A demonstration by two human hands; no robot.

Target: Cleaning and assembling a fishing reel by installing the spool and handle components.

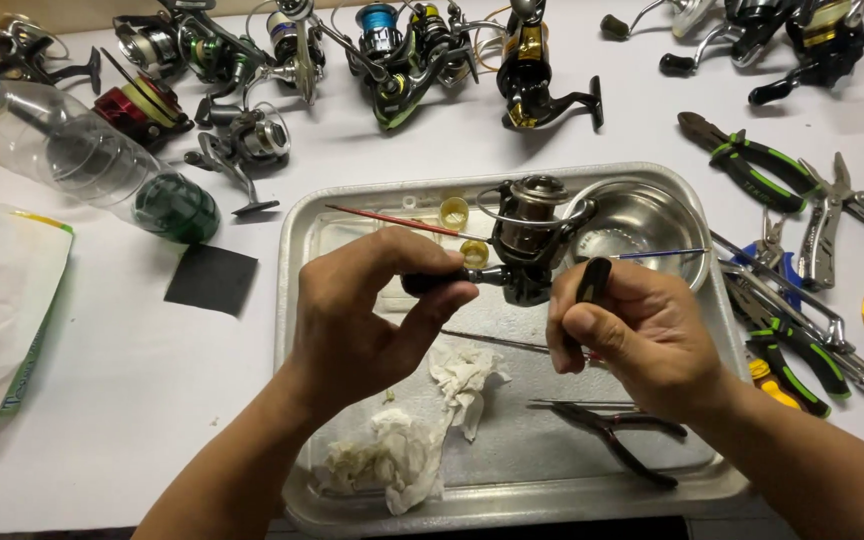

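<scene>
White bench [132, 370], steel tray [297, 240] at centre. Over the tray, the left hand [362, 310] pinches the reel's [530, 235] black handle, which runs left–right; the reel sits between both hands, the right hand [642, 335] closed on a dark tool just right of it.

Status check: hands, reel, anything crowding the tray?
Left hand pinching handle knob of the spinning reel. Right hand gripping its foot. Crumpled tissue and pliers lie below.
</scene>
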